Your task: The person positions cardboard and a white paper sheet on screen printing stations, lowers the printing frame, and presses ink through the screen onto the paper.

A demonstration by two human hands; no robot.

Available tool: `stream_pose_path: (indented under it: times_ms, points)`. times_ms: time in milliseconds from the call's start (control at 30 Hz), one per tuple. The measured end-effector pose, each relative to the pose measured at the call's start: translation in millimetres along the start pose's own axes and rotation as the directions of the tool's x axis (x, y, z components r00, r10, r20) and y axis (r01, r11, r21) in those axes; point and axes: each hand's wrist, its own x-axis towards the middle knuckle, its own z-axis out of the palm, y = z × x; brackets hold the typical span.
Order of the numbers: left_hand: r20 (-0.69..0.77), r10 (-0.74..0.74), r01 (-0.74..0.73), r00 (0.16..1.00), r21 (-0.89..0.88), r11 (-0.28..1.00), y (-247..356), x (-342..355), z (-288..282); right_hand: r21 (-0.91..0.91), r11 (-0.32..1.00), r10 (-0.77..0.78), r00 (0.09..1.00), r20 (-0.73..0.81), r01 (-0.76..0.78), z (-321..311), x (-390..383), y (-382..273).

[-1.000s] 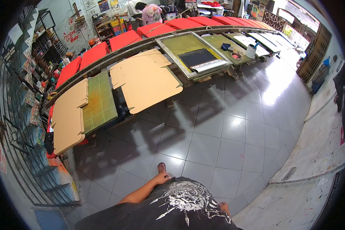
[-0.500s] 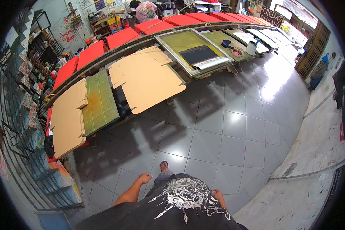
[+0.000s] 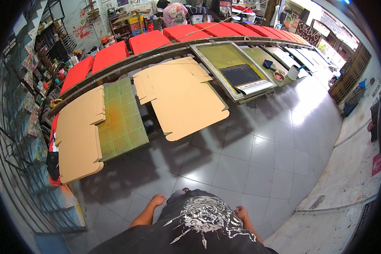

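My left hand [image 3: 158, 199] hangs beside my body above the tiled floor, fingers loosely curled, with nothing visible in it. On my other side my right hand [image 3: 241, 213] also hangs low, its fingers curled in and no object showing. Neither hand touches the long work table ahead. Nearest on it are a flat die-cut cardboard sheet [image 3: 186, 97], a green board with a grid and an orange stain [image 3: 119, 120], and a stack of similar cardboard [image 3: 78, 139] at the left. Farther right lies a framed printing screen [image 3: 213, 57] with black ink and a pale squeegee.
Red panels [image 3: 110, 56] line the table's far side. A white container [image 3: 293, 73] and a pink-rimmed tub [image 3: 279, 76] stand beyond the screen. Metal railings [image 3: 19, 173] rise at left, a white wall [image 3: 351, 169] at right. A person in pink [image 3: 175, 15] works at the back.
My body has moved forward, so the table and cardboard appear nearer and shifted right. Both hands remain hanging at my sides with slight swing; nothing was picked up.
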Motion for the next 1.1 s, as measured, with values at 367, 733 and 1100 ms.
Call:
stream_pose_path:
  times_ms: [367,733,1100]
  points:
    - [-0.021,-0.145,0.141,0.989,-0.133,0.981,-50,28,-56,-0.036,0.997,-0.069,0.996,0.05,0.071,42,38,-41]
    - [-0.001,-0.017,0.017,1.0,-0.233,0.972,-29,18,-29,-0.2,0.974,-0.093,0.993,0.075,0.107,17,37,-98]
    - [0.005,-0.124,0.122,0.992,-0.206,0.971,-53,20,-58,-0.148,0.98,-0.115,0.988,0.105,0.13,34,39,-130]
